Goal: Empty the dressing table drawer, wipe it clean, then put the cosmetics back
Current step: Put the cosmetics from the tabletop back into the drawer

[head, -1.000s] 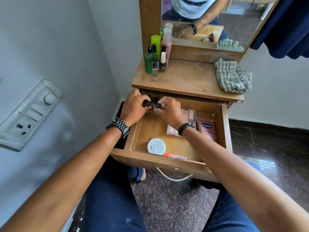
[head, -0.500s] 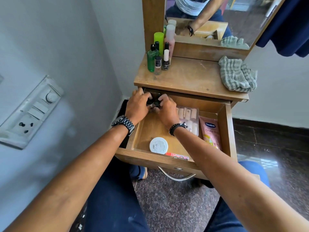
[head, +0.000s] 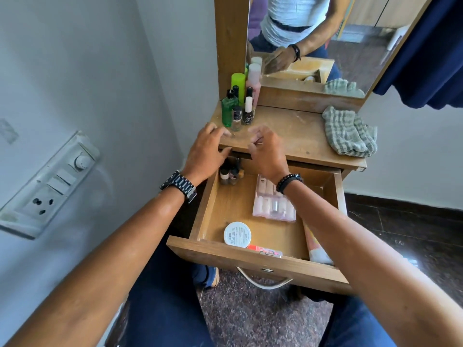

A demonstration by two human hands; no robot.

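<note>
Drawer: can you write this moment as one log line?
step: emptying | drawer: open, part full | left hand: empty | right hand: empty | cloth: on tabletop

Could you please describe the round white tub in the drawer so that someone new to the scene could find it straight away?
Start at the open wooden drawer below the dressing table top. Along its front wall, left of centre, lies the round white tub. It is the only round, flat thing there, its lid covered in small print; beside it lies a red and pink packet.
</note>
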